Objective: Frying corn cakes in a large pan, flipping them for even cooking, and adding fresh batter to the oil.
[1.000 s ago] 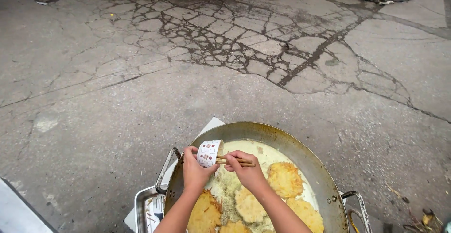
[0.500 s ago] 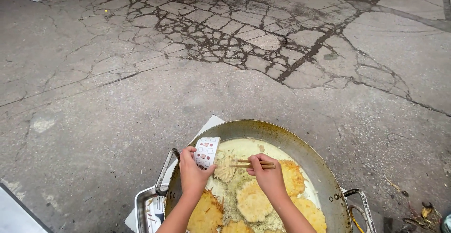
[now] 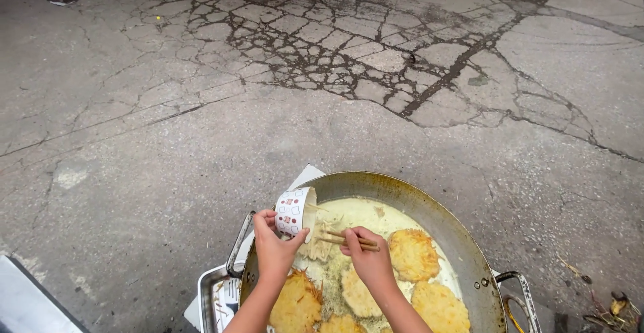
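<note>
the paper cup (image 3: 293,210) sits tipped on its side over the 9 o'clock rim of the wide metal pan (image 3: 429,202), grasped by the left hand (image 3: 274,242). a second ago the cup stood more upright and the chopsticks were higher; now the right hand (image 3: 369,259) grips the chopsticks (image 3: 349,239) at the cup's mouth and pale batter (image 3: 322,247) hangs out into the oil, so the contents are leaving the cup. inside the pan, golden fritters (image 3: 414,254) float in pale oil from 3 to 7 o'clock. a steel tray (image 3: 213,296) lies at 8 o'clock, cracked pavement (image 3: 201,105) all round.
</note>
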